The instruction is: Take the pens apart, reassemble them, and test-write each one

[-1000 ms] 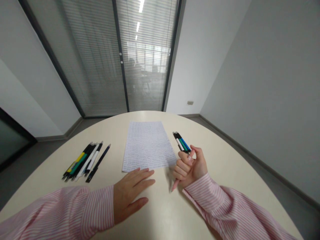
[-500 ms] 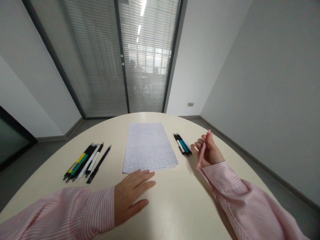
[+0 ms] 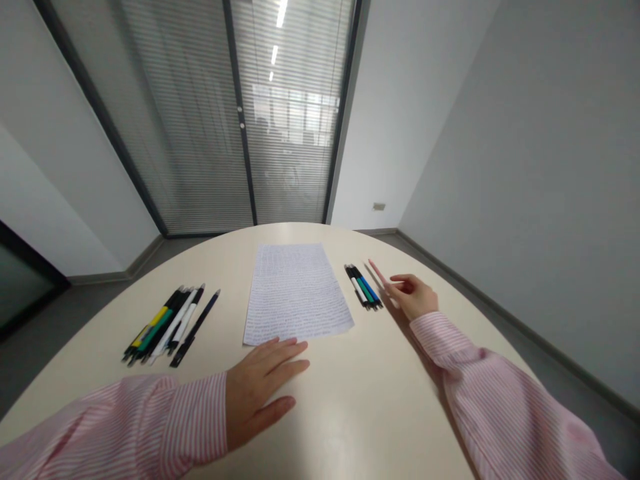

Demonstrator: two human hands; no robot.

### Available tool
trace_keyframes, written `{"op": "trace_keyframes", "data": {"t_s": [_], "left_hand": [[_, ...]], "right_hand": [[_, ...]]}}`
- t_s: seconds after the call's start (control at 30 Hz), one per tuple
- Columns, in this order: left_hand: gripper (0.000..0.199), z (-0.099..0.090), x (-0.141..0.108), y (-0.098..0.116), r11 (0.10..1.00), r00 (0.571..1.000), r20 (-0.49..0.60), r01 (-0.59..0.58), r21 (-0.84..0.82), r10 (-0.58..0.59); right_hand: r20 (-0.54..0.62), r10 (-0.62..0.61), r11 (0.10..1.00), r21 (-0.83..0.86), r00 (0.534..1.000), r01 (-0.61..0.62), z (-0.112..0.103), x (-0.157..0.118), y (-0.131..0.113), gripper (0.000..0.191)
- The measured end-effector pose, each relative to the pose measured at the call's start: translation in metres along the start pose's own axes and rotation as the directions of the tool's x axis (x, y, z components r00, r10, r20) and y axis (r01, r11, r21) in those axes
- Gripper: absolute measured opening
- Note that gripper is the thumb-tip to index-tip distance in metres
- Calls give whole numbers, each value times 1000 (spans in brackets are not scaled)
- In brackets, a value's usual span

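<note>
The right hand (image 3: 416,298) pinches a pink pen (image 3: 378,273). The left hand (image 3: 260,387) lies flat at the handwritten sheet's (image 3: 297,290) near edge.

A slim pink pen (image 3: 378,272) is pinched at its nearer end by the right hand (image 3: 414,297), slanted away and leftward, beside four grouped pens (image 3: 364,289).

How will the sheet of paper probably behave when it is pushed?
The sheet of paper will probably bend easily, since it looks thin. It may slide readily, because it lies flat on the smooth-looking table. The left hand, at its near edge, might hinder it.
</note>
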State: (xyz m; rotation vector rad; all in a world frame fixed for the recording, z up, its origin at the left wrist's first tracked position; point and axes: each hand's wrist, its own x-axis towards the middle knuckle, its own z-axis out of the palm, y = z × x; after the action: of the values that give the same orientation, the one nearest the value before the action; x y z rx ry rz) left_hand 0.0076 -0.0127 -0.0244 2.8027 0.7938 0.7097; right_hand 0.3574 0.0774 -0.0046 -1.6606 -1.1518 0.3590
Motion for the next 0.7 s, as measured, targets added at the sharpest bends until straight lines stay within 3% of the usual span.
{"op": "trace_keyframes", "data": {"t_s": [0.13, 0.3, 0.47, 0.6, 0.63, 0.7], "left_hand": [[40, 0, 0, 0, 1000, 1000, -2, -1, -6, 1], [40, 0, 1, 1, 1000, 1000, -6, 5, -24, -5], [40, -1, 2, 1, 1000, 1000, -15, -2, -21, 2], [40, -2, 2, 1, 1000, 1000, -12, -6, -22, 6], [40, -2, 2, 1, 1000, 1000, -7, -6, -26, 6], [40, -3, 2, 1, 1000, 1000, 5, -5, -31, 5]], "right_hand": [[82, -98, 982, -156, 992, 110, 7, -4, -2, 18], [169, -177, 953, -215, 970, 211, 11, -5, 1, 20], [187, -234, 942, -200, 954, 270, 9, -5, 1, 19], [134, -330, 925, -152, 934, 349, 1, -20, -23, 19], [132, -379, 909, -133, 916, 395, -1, -28, -32, 17], [228, -579, 805, 3, 783, 594, -1, -52, -50, 14]]}}
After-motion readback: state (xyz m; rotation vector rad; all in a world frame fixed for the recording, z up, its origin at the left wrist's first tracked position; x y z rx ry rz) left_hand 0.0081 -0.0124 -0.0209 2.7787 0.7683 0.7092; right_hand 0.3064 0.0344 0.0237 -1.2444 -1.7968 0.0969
